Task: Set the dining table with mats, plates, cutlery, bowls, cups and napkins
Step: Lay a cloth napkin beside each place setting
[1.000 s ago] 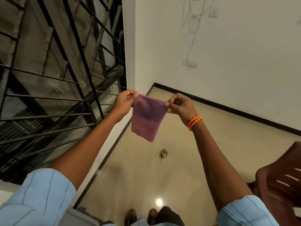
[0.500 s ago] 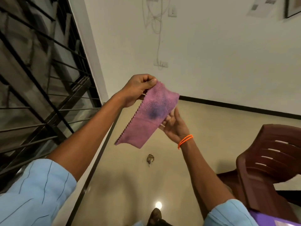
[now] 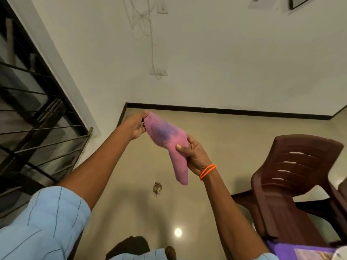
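A pink cloth napkin (image 3: 165,136) with a dark bluish patch hangs in the air in front of me. My left hand (image 3: 134,124) pinches its upper left end. My right hand (image 3: 193,154), with orange bead bands on the wrist, grips the napkin's middle with the thumb on top. The loose lower end droops down past my right palm. No mats, plates, cutlery, bowls or cups are in view.
A dark brown plastic chair (image 3: 293,182) stands at the right. A purple cloth (image 3: 281,248) shows at the bottom right corner. A small object (image 3: 157,187) lies on the beige floor. Black railings (image 3: 37,117) fill the left; a white wall stands ahead.
My right hand went from pinching a corner, to lying open under the cloth, to gripping its middle. The napkin went from hanging flat to lying slanted and folded over. The view swung right.
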